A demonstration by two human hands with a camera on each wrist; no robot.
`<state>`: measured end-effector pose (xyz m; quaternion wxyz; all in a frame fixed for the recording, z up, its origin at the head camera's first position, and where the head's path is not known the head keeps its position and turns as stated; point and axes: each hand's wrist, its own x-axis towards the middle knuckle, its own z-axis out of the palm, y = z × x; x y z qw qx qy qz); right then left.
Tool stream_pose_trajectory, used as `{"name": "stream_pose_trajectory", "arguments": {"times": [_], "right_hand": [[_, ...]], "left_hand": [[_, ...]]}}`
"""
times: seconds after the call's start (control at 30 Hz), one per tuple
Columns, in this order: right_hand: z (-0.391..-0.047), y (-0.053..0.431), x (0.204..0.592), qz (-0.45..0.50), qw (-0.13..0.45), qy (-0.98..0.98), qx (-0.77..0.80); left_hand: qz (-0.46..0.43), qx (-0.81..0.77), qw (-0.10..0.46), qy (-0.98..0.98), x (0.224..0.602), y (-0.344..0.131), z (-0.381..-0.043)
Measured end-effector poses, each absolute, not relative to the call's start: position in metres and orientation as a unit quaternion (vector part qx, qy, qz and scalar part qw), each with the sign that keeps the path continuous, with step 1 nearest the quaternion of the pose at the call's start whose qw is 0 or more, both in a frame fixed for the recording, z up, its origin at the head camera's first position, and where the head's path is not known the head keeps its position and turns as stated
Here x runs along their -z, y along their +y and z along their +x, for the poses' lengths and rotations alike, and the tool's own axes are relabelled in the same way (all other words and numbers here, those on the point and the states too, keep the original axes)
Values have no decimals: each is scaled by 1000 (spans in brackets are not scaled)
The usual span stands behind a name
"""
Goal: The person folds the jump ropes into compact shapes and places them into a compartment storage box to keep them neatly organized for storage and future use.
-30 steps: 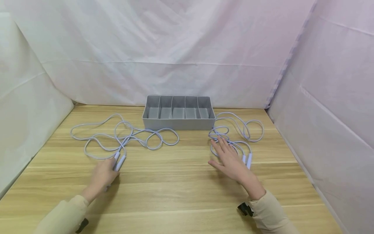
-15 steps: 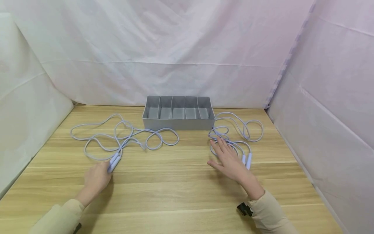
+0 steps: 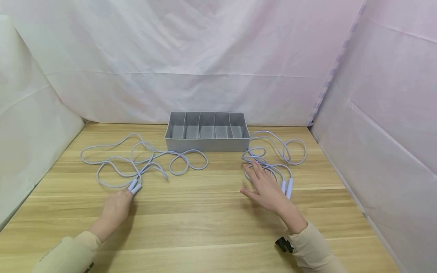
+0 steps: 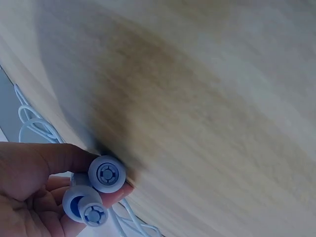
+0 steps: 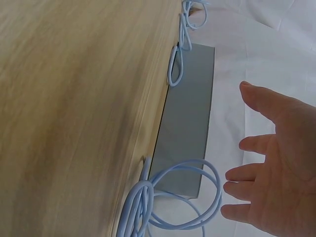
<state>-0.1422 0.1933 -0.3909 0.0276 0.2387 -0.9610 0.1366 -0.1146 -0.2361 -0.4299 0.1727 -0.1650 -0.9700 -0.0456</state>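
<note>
On the left of the table lies a pale blue jump rope (image 3: pixel 135 188), its thin cord spread in loose loops. My left hand (image 3: pixel 115 209) grips both of its handles (image 4: pixel 107 174) side by side; their round ends face the left wrist camera, thumb on one side and fingers on the other. My right hand (image 3: pixel 268 189) is spread flat, palm down, above a second pale blue jump rope (image 3: pixel 289 188). That rope's handles lie beside the hand, and its fingers hide part of the coiled cord (image 5: pixel 140 205). Nothing is in the right hand.
A grey organizer box (image 3: pixel 207 145) with several compartments stands at the back centre, between the two ropes. White cloth (image 3: pixel 205 57) hangs behind and at both sides of the wooden table (image 3: pixel 191 223).
My left hand has drawn the two handles slightly toward me and to the left, pulling a bit of cord out of the tangle. The right hand has hardly moved.
</note>
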Motion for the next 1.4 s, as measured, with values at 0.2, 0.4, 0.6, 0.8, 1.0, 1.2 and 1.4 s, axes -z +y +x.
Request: {"name": "stream_pose_trajectory", "arguments": {"times": [0.2,0.4,0.6,0.8,1.0,1.2,1.4], "right_hand": [[-141,191,391,248,42,-958,-140],[-142,188,388,249,41,-957,-142],[-145,177,381,256,29,-954,-156],[-152,159,372,280,21,-942,-182],[-167,128,358,306,0,-922,-239],[-184,94,339,330,0,-896,-295],[-202,67,325,351,23,-862,-365]], "left_hand": [[-120,109,111,-981,420,-239,-114],[-99,227,-3,-969,393,-238,-118],[-95,389,-115,-909,370,-227,-127],[-79,516,-195,-831,354,-214,-140],[-103,574,-229,-779,336,-200,-153],[-140,608,-245,-742,318,-188,-158],[-193,644,-279,-686,312,-177,-159]]}}
